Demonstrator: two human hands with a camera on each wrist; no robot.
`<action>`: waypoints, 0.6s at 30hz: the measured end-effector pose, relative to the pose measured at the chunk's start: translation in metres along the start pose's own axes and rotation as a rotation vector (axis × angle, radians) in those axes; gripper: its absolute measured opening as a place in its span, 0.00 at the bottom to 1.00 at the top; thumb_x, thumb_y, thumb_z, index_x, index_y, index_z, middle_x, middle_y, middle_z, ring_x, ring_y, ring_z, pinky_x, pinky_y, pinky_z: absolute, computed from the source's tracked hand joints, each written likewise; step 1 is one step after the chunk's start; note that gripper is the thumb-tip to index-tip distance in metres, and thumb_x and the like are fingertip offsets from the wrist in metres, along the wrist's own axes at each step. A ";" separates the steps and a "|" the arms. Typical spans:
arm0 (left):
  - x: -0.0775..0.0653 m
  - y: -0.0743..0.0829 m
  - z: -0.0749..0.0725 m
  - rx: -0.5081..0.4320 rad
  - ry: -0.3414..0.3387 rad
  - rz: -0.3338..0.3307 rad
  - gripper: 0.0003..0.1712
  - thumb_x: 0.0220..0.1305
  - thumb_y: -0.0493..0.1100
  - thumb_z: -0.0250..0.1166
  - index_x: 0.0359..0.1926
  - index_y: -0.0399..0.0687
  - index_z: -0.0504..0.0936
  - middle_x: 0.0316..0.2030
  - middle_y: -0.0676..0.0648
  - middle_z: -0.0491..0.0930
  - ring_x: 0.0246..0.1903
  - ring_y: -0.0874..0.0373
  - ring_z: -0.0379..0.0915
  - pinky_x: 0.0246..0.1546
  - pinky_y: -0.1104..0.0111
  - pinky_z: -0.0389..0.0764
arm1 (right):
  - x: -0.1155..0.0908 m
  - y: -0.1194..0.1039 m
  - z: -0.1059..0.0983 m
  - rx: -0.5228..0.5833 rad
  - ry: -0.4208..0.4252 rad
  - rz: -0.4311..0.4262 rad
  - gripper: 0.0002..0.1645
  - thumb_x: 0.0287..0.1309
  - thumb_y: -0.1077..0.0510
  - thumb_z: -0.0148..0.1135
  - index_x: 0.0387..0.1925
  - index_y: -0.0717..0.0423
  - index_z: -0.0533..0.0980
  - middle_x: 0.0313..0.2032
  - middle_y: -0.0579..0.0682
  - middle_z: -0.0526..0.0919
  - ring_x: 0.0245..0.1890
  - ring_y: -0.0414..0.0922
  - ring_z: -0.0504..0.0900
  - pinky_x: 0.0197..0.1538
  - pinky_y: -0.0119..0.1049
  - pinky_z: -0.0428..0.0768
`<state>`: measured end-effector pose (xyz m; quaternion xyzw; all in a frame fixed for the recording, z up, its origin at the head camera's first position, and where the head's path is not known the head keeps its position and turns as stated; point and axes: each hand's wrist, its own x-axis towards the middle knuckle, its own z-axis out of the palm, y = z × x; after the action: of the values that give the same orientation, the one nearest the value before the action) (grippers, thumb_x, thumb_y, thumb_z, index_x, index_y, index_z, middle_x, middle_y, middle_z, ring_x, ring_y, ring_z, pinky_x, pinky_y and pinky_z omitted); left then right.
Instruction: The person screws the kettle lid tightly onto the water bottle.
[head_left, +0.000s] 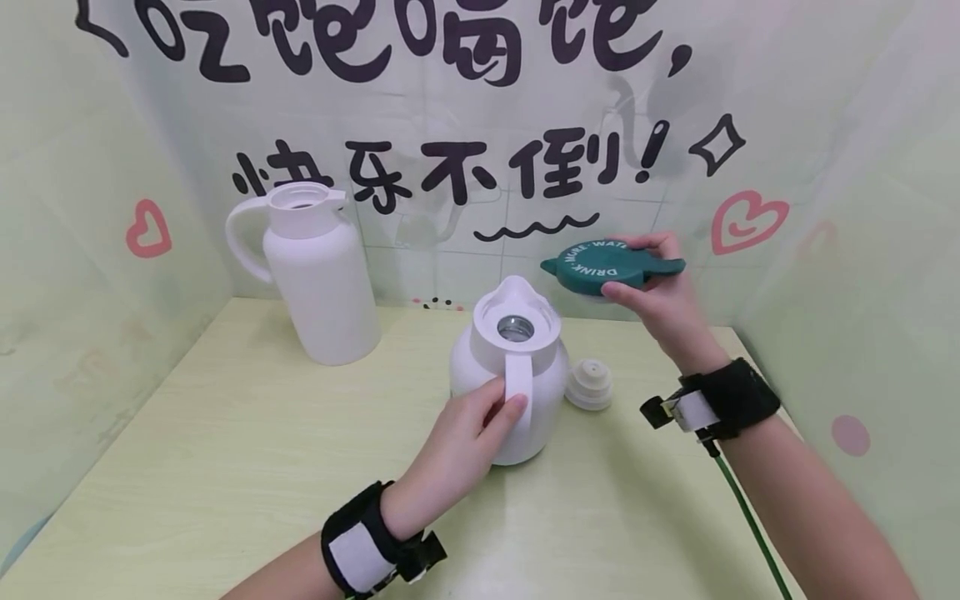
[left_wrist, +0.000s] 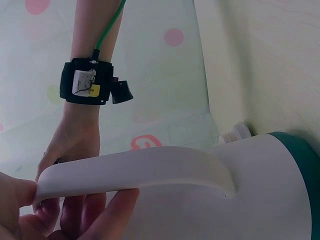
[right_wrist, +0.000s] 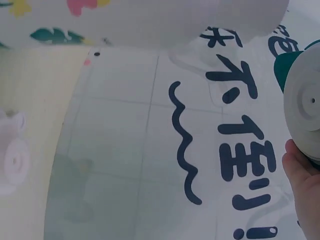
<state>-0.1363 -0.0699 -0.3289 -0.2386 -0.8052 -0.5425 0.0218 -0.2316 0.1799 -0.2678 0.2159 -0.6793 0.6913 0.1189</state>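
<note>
A round-bodied white thermos jug (head_left: pixel 468 362) stands uncovered on the table, with a dark metallic opening at its top. My left hand (head_left: pixel 472 417) grips its white handle (left_wrist: pixel 135 172), thumb and fingers around the upper part. Up to the right, my right hand (head_left: pixel 663 292) holds a teal lid (head_left: pixel 592 271) lettered "DRINK MORE WATER" by its edge, above and apart from the jug. The lid's pale, ringed underside (right_wrist: pixel 302 107) shows in the right wrist view. Beside the jug sits a stepped white stopper (head_left: pixel 590 385). A teal base (left_wrist: pixel 297 155) rings the jug's bottom.
A taller white jug (head_left: pixel 326 283) with a side handle stands at the back left of the pale table (head_left: pixel 187 467). Printed cloth (head_left: pixel 420 225) with black lettering hangs close behind, and more cloth flanks both sides. A green cable (head_left: pixel 753 521) trails from the right wristband.
</note>
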 end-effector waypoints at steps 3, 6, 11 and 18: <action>0.000 0.000 0.000 -0.001 -0.004 0.000 0.08 0.72 0.46 0.55 0.35 0.51 0.76 0.30 0.56 0.76 0.34 0.63 0.72 0.40 0.65 0.74 | -0.001 0.005 0.009 0.061 -0.016 -0.020 0.28 0.52 0.75 0.61 0.49 0.53 0.61 0.62 0.61 0.65 0.60 0.55 0.64 0.54 0.32 0.73; 0.000 0.000 0.000 -0.003 -0.004 -0.001 0.08 0.72 0.46 0.55 0.36 0.51 0.76 0.30 0.56 0.76 0.34 0.63 0.72 0.40 0.65 0.75 | -0.001 0.010 0.018 0.128 -0.029 -0.053 0.30 0.50 0.69 0.68 0.49 0.53 0.61 0.63 0.62 0.64 0.62 0.56 0.63 0.55 0.34 0.73; 0.000 0.000 0.000 0.007 0.000 0.005 0.08 0.72 0.46 0.55 0.35 0.50 0.76 0.29 0.56 0.76 0.33 0.62 0.72 0.38 0.65 0.75 | 0.001 0.017 0.031 0.197 -0.037 -0.106 0.38 0.42 0.56 0.78 0.49 0.53 0.61 0.62 0.63 0.65 0.61 0.57 0.64 0.56 0.35 0.71; 0.000 0.000 0.000 0.008 0.002 0.003 0.08 0.72 0.45 0.55 0.35 0.51 0.76 0.27 0.56 0.74 0.32 0.62 0.71 0.37 0.66 0.74 | 0.003 0.021 0.043 0.221 -0.049 -0.124 0.43 0.36 0.48 0.81 0.49 0.52 0.62 0.61 0.60 0.66 0.61 0.56 0.65 0.57 0.36 0.71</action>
<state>-0.1357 -0.0696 -0.3290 -0.2391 -0.8071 -0.5393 0.0246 -0.2377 0.1356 -0.2854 0.2861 -0.5871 0.7476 0.1204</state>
